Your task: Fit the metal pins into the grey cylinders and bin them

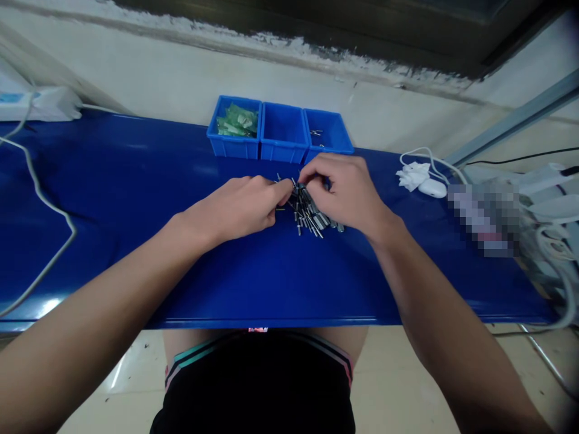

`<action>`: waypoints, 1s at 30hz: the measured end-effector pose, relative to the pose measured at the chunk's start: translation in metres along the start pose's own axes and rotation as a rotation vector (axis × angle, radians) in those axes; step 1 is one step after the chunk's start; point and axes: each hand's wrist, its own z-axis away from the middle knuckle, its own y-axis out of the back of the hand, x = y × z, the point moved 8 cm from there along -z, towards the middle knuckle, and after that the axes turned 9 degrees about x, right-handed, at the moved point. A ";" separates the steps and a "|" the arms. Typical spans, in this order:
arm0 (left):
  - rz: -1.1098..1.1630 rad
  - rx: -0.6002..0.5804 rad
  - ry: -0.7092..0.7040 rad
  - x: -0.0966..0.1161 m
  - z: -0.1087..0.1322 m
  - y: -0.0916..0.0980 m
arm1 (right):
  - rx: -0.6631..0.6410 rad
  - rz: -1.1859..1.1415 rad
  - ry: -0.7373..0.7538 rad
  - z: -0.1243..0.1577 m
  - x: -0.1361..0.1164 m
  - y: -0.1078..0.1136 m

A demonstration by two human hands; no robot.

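A heap of small silvery metal parts lies on the blue table. Some are thin pins with a collar; others look like thicker cylinders. From the left, my left hand reaches the heap's edge with its fingers curled and pressed together. Whatever is between those fingertips is hidden. My right hand is over the heap's right side, thumb and forefinger closed in a pinch among the metal parts. I cannot make out which piece it grips. The two hands' fingertips are close together but apart.
Three blue bins stand side by side behind the hands. Green plastic packets fill the left one; a few metal pieces lie in the right one. Crumpled tissue, a white earbud case and cables are at right. A white cable crosses the left.
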 end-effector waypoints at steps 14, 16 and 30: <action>0.182 0.298 0.069 -0.013 -0.003 0.024 | -0.050 -0.097 -0.010 0.003 -0.010 -0.016; 0.193 0.333 0.070 -0.012 -0.003 0.028 | -0.046 -0.107 -0.037 0.003 -0.009 -0.015; 0.122 0.476 0.152 -0.025 0.003 0.043 | 0.123 -0.363 -0.296 0.003 0.023 -0.011</action>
